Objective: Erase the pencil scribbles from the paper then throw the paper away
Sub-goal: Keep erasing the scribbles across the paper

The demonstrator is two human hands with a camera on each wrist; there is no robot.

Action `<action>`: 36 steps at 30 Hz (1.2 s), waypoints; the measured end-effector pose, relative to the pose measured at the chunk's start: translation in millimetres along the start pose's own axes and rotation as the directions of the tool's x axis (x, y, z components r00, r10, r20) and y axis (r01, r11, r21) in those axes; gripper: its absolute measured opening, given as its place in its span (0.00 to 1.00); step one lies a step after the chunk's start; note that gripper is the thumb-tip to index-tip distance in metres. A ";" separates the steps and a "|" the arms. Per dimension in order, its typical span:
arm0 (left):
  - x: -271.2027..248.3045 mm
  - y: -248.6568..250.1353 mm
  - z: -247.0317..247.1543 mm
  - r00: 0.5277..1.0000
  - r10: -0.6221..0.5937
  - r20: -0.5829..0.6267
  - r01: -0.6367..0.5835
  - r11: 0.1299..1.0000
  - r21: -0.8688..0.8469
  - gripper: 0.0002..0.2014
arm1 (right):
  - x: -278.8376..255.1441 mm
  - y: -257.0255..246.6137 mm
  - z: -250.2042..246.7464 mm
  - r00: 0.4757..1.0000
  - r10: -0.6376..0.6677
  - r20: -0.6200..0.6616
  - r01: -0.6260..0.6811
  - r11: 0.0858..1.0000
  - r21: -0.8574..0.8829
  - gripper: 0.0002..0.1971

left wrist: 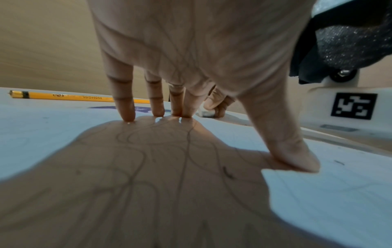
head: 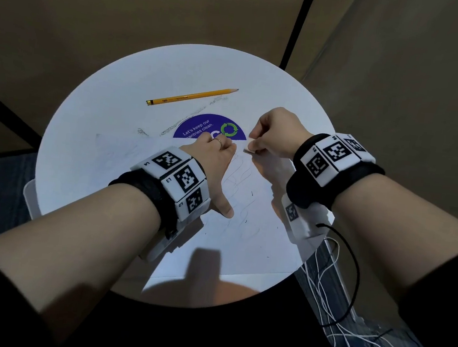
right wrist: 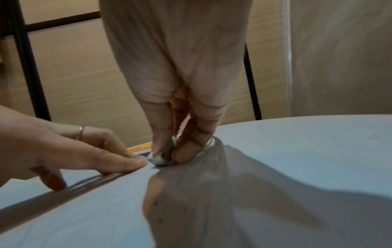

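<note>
A white sheet of paper (head: 246, 232) with faint pencil scribbles (head: 240, 180) lies on the round white table (head: 91, 117). My left hand (head: 212, 160) presses flat on the paper, its fingers (left wrist: 127, 107) spread and straight and its thumb (left wrist: 297, 157) out to the side. My right hand (head: 272, 134) pinches a small grey-white eraser (right wrist: 164, 156) between thumb and fingertips and holds it down on the paper's far edge, just right of the left fingertips. The eraser (head: 249, 151) barely shows in the head view.
A yellow pencil (head: 192, 97) lies on the far part of the table. A purple sticker (head: 198, 130) sits at the table's centre, partly under the paper. Eraser crumbs (head: 176, 126) trail across the table. White and black cables (head: 330, 299) hang off the right edge.
</note>
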State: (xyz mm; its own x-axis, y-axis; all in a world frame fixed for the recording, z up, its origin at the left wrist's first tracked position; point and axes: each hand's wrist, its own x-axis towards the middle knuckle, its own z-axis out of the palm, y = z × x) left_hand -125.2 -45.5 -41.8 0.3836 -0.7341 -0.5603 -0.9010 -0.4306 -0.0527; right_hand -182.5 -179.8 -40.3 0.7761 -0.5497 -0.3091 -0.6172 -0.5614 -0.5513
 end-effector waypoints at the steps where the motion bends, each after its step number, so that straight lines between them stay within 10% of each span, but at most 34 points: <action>1: -0.2 -0.2 -0.1 1.000 0.001 -0.002 -0.001 1.000 -0.001 0.60 | 0.1 -0.8 0.4 1.000 -0.005 0.023 0.005 1.000 -0.011 0.03; 4: -0.3 -0.7 -0.1 1.000 0.004 -0.009 -0.004 1.000 -0.005 0.60 | -2.1 -0.2 -0.4 0.983 -0.008 0.185 0.006 1.000 0.009 0.08; 18: -0.2 -1.0 2.8 1.000 0.000 -0.014 0.000 1.000 -0.004 0.61 | 5.2 -5.2 4.2 0.999 -0.045 -0.006 0.045 0.999 -0.013 0.05; 32: -0.8 -1.9 3.2 1.000 0.013 -0.024 -0.014 1.000 -0.020 0.61 | 1.9 -3.1 2.3 0.984 -0.036 0.172 0.035 0.999 0.008 0.10; 36: -1.4 -2.0 4.2 1.000 0.012 -0.026 -0.013 1.000 -0.025 0.61 | 7.1 -7.2 2.8 0.998 -0.058 0.002 0.058 0.997 -0.055 0.03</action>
State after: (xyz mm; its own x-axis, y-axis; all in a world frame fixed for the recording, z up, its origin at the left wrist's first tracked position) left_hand -124.8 -41.4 -44.4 0.3777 -0.7530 -0.5389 -0.9005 -0.4341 -0.0247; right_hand -172.2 -178.0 -40.7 0.8106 -0.5150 -0.2786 -0.5776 -0.6254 -0.5246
